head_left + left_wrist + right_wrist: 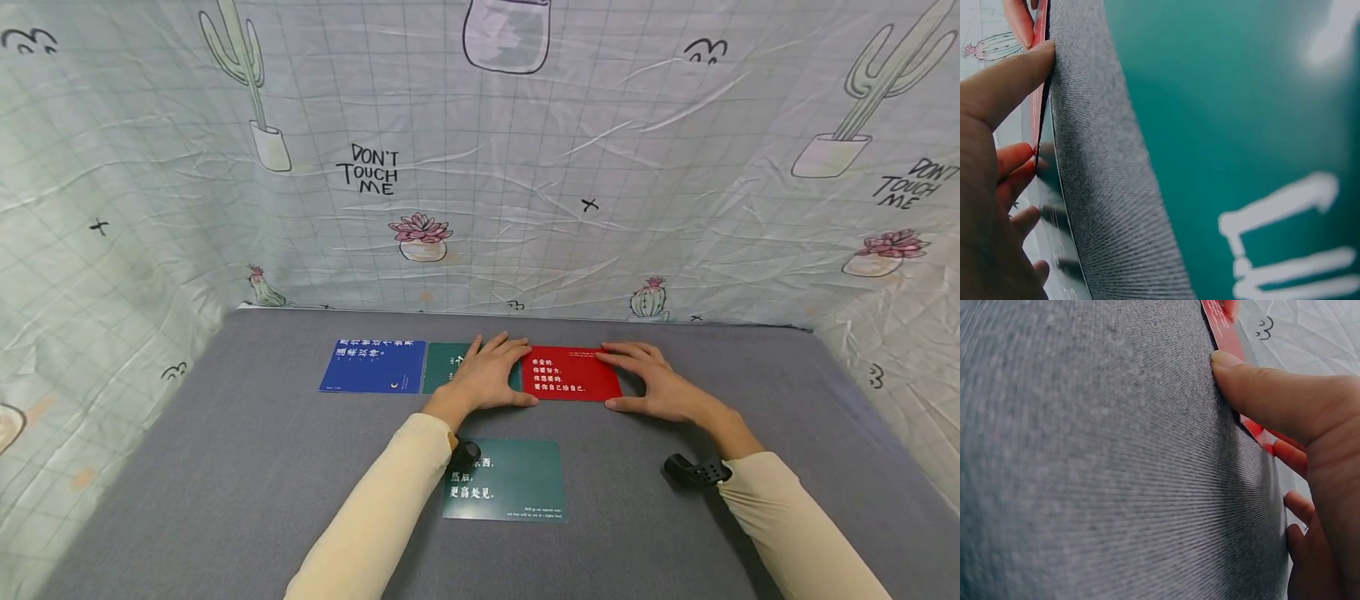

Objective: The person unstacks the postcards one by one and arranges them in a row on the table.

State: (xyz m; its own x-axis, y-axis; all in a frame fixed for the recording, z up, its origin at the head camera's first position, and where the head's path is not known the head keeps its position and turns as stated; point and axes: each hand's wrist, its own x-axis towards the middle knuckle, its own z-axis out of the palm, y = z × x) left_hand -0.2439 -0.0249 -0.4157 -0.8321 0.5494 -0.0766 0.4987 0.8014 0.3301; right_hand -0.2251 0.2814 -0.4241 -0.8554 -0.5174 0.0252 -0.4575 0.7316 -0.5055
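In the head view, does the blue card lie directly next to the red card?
No, a green card lies between the blue card and the red card.

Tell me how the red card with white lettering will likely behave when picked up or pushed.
The red card will probably be fairly stiff: its near edge looks straight between the left hand and right hand. It is likely light, since it looks thin in the wrist views. Being flat and rectangular, it should slide rather than roll if pushed.

Left hand (487, 379) hides part of upper green card (437, 368).
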